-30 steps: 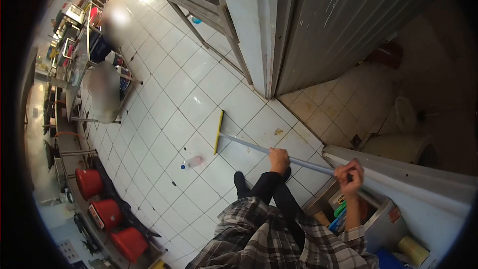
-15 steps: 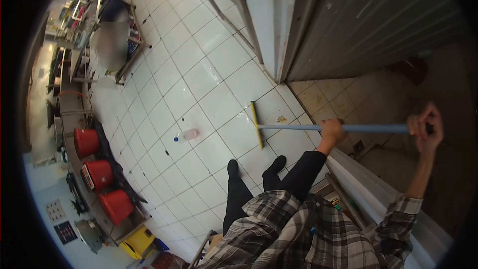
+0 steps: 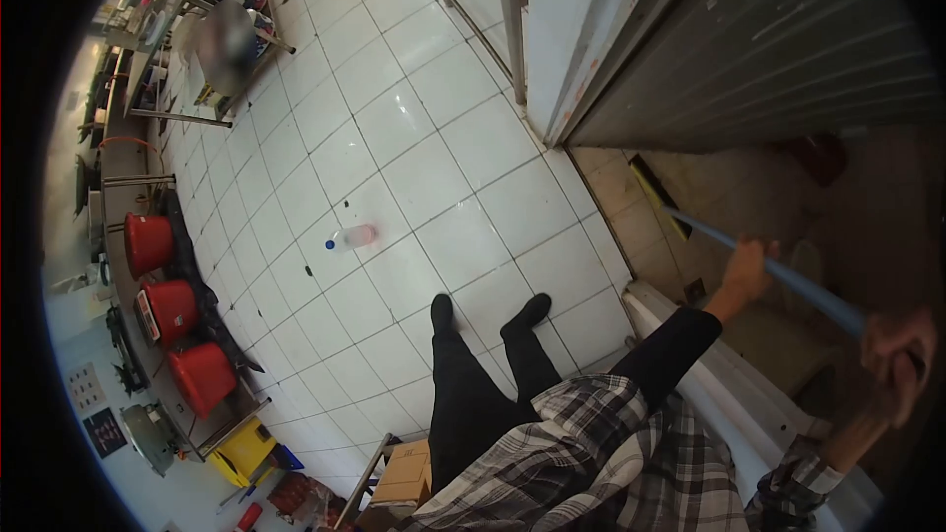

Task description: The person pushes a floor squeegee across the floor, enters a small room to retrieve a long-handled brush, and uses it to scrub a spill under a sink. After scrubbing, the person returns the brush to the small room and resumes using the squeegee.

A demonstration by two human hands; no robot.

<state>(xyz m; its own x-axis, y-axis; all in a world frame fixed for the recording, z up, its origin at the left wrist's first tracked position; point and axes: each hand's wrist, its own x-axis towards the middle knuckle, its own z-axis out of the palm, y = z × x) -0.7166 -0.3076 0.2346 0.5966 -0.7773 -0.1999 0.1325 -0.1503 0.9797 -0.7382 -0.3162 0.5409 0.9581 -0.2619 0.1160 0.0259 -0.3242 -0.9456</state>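
Note:
My left hand (image 3: 746, 276) is closed around the middle of the blue handle of a floor squeegee (image 3: 828, 300). My right hand (image 3: 899, 365) grips the handle near its upper end, in the dim area at right; its fingers are slightly blurred. The squeegee's narrow yellow-and-dark head (image 3: 660, 196) rests on the brownish tiles beyond the doorway sill, below the corrugated door (image 3: 769, 49). My dark shoes stand on the white tiled floor (image 3: 473, 236).
A clear bottle with a blue cap (image 3: 351, 237) lies on the floor ahead. Red buckets (image 3: 202, 379) line the left side. A metal-legged table (image 3: 236, 69) stands farther off, and a cardboard box (image 3: 404, 473) is beside my legs. The white door frame (image 3: 581, 49) rises at upper right.
The squeegee head has moved right, from the white tiles over the sill onto the brownish floor. Both hands moved right with the handle. Yellowish debris on the white tiles no longer shows there.

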